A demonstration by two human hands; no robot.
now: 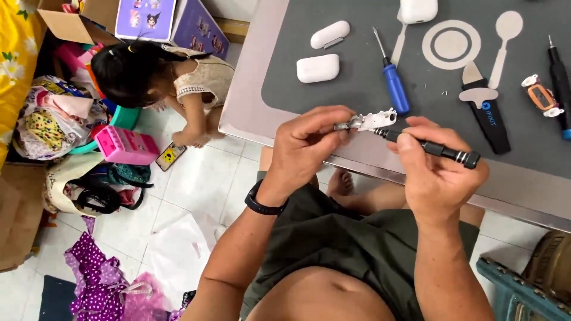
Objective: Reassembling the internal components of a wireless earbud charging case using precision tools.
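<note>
left hand [306,142] pinches a small white part [373,120] over the table [250,89] edge, right hand [437,172] grips a black driver [437,148] at it; looks mid-unscrewing, needing steady tip seating.

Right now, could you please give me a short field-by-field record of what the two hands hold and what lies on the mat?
left hand: pinches small white part
right hand: holds black precision screwdriver, tip at the part
grey mat: blue-handled screwdriver, two white earbud cases
mat, right: black pry tool
floor, left: a child beside a pink toy
</note>
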